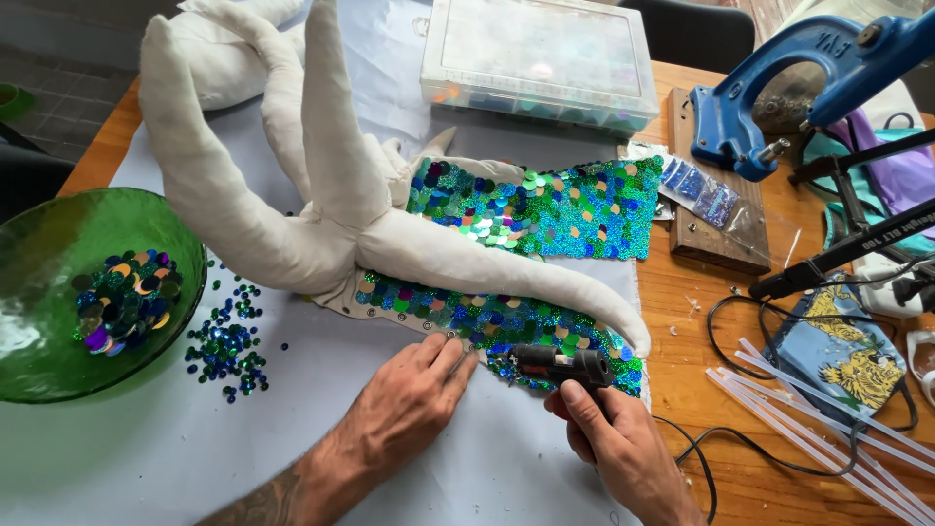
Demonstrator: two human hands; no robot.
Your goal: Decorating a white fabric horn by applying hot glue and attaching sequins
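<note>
My left hand rests flat on the white sheet, fingertips pressing the lower edge of a sequin-covered fabric piece. My right hand grips a black hot glue gun, its nozzle pointing left at that same edge, close to my left fingertips. A stuffed white cloth figure with long limbs lies across the sequined fabric. The fabric carries blue, green and gold sequins, with a second sequined panel further back.
A green glass bowl with sequins stands at left, loose sequins beside it. At the back sits a clear plastic box. A blue hand press, clear glue sticks, cables and a printed pouch crowd the right.
</note>
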